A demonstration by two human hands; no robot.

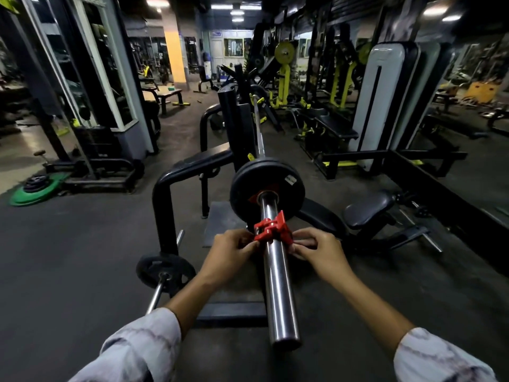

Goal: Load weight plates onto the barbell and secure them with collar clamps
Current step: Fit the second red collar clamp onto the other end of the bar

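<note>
A chrome barbell sleeve [278,288] points toward me from a bench rack. Black weight plates [248,186] sit on it at the far end of the sleeve. A red collar clamp [271,228] is around the sleeve, a short gap in front of the plates. My left hand [230,255] pinches the clamp's left side. My right hand [316,248] pinches its right side. The sleeve's near end is bare.
A second barbell with a black plate [165,270] lies on the floor at lower left. The black rack frame [165,194] stands left of the sleeve. Green and black plates [35,187] lie stacked on the floor far left. A padded seat [369,209] is at the right.
</note>
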